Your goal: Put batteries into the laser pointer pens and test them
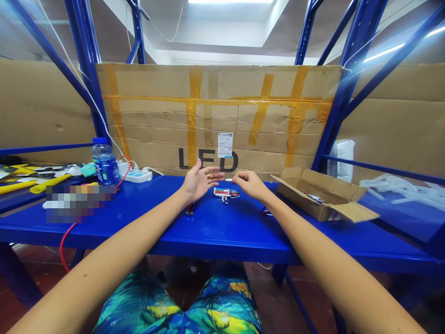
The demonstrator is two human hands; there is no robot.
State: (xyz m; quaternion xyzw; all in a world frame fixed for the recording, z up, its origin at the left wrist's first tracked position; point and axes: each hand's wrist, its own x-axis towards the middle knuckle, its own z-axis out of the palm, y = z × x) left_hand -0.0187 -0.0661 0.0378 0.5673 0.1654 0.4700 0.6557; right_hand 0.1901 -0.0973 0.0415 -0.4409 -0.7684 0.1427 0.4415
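Note:
My left hand [203,180] is held above the table, palm turned inward with fingers stretched out. A small gold-coloured spot shows at its fingers; I cannot tell if it is a ring. Facing it, my right hand [248,183] pinches a small silvery cylinder [228,180] that points toward my left fingertips. Below and between the hands lies a bundle of slim, pen-like metal tubes [225,192] in several colours. Tiny silvery pieces [224,200] are scattered just in front of it. Two dark red tubes [190,209] lie by my left wrist, and more coloured tubes [266,211] sit beside my right wrist.
An open cardboard box [313,197] with some metallic tubes inside stands at right. On the left are a blue-capped bottle [105,162], a white power strip [135,174], a red cable [64,246] and yellow-handled items [50,183]. A large cardboard sheet [156,125] closes the back.

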